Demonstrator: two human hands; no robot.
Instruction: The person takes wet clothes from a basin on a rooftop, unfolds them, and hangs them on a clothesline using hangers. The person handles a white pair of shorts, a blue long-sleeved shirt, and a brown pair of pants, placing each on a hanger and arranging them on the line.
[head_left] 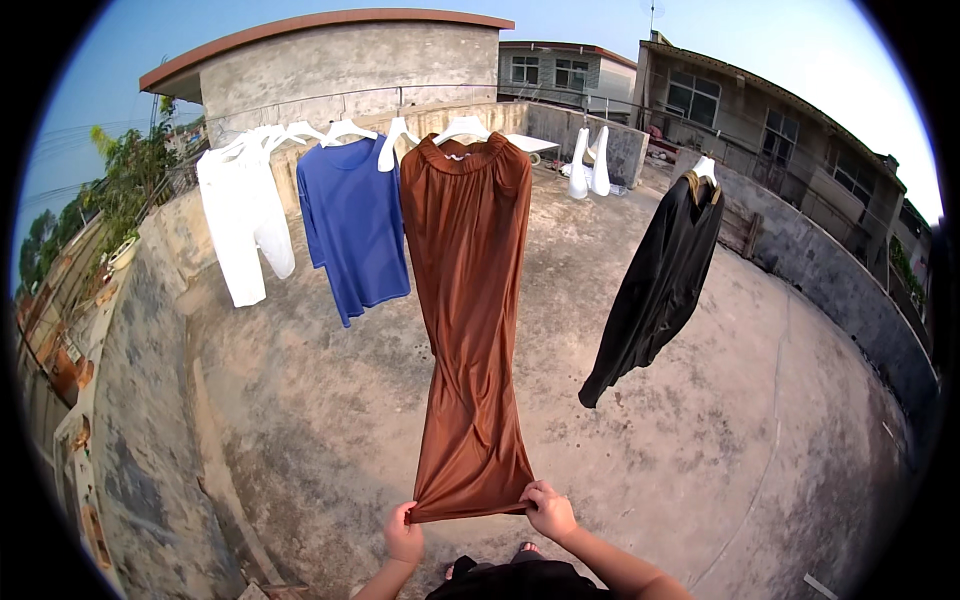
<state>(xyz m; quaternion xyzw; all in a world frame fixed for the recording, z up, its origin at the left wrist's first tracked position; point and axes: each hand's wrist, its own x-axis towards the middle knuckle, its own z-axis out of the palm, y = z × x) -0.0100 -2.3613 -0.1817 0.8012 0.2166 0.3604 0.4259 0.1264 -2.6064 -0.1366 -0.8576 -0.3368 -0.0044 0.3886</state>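
A long brown skirt (468, 300) with a gathered waist hangs from a white hanger (463, 128) in front of me. Its hem is stretched between my two hands and pulled toward me. My left hand (404, 537) pinches the left corner of the hem. At the right corner, my right hand (549, 509) grips the cloth with bent fingers. The skirt narrows and creases around its middle, then widens toward the hem.
Left of the skirt hang a blue long-sleeved top (355, 225) and white trousers (240, 220). A black garment (660, 285) hangs at the right, with bare white hangers (590, 165) between. A low wall (840, 265) edges the concrete rooftop (690, 450).
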